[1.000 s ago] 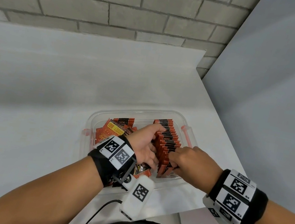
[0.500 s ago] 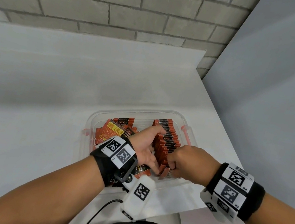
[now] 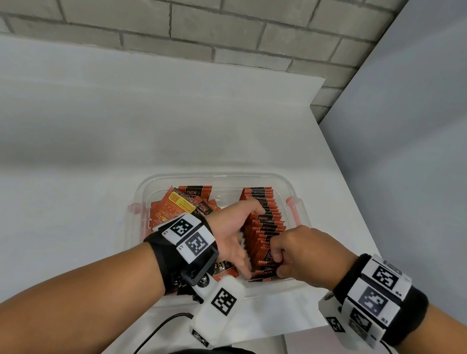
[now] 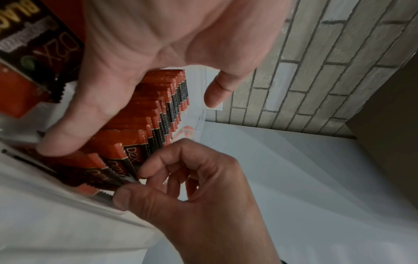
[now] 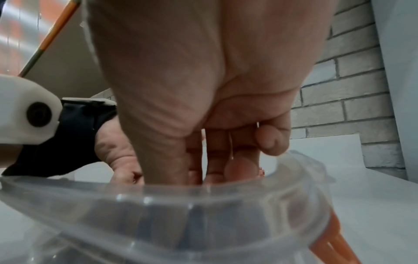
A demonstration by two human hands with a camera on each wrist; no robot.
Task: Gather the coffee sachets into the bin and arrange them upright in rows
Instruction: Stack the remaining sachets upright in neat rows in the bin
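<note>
Red sachets [image 3: 262,228] btwn both hands [image 3: 305,256].

A white table [image 3: 69,179] stands against a grey brick wall [image 3: 192,13].

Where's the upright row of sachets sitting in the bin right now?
In the head view, the upright row of sachets runs along the right half of the clear bin, between the left hand and right hand; loose sachets lie left.
</note>
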